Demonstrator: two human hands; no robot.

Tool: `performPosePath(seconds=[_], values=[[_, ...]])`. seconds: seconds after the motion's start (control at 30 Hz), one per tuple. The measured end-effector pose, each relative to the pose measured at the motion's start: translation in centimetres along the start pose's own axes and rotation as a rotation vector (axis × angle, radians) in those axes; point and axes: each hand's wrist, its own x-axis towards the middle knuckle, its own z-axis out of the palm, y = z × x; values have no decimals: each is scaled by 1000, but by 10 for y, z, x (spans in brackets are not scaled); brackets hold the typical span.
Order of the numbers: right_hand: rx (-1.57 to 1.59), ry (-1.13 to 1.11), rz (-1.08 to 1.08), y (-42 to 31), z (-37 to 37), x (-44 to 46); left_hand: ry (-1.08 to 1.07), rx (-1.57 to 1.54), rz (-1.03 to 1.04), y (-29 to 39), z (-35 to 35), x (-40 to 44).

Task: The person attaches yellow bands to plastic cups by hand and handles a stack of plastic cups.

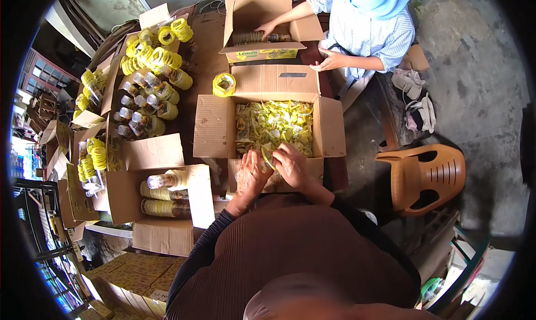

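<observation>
Both hands are over the near edge of an open cardboard box (216, 124) filled with small yellow, partly clear plastic pieces (282, 122). My right hand (291, 166) is closed, pinching a thin yellow plastic piece (268, 159) that stands up between the two hands. My left hand (252, 174) is just left of that piece, back up, with its fingers stretched out. Whether its thumb touches the piece is hard to see. A clear stack of cups (243, 124) seems to lie along the box's left inner wall.
A yellow-rimmed cup stack (224, 84) stands behind the box. Across the table, a person (357, 38) reaches into another carton (262, 54). At left are many bundled cups (153, 97) and a carton with cup stacks (159, 207). An orange plastic chair (399, 183) is at right.
</observation>
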Motion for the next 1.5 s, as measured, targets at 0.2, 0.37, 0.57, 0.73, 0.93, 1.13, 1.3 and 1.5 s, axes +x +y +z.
performPosePath(seconds=[0.2,0.37,0.57,0.73,0.93,1.13,1.3,1.5], values=[[45,10,61,13,5,3,-10,-28,0,-6,5,-1],[118,-6,56,-2,0,1,-10,-49,-61,-13,6,-3],[61,-36,40,2,5,1,-47,-58,-106,-13,7,-6],[33,-37,30,3,10,-1,-38,-67,-118,-14,8,-9],[67,-23,52,6,11,-4,-35,-77,-114,-11,7,-9],[-61,15,-38,38,30,-13,-58,-117,-70,-11,9,-14],[98,-86,289,48,23,-10,-21,-143,-87,-20,11,-18],[279,-32,397,81,27,-29,-20,-445,-230,-26,-15,-9]])
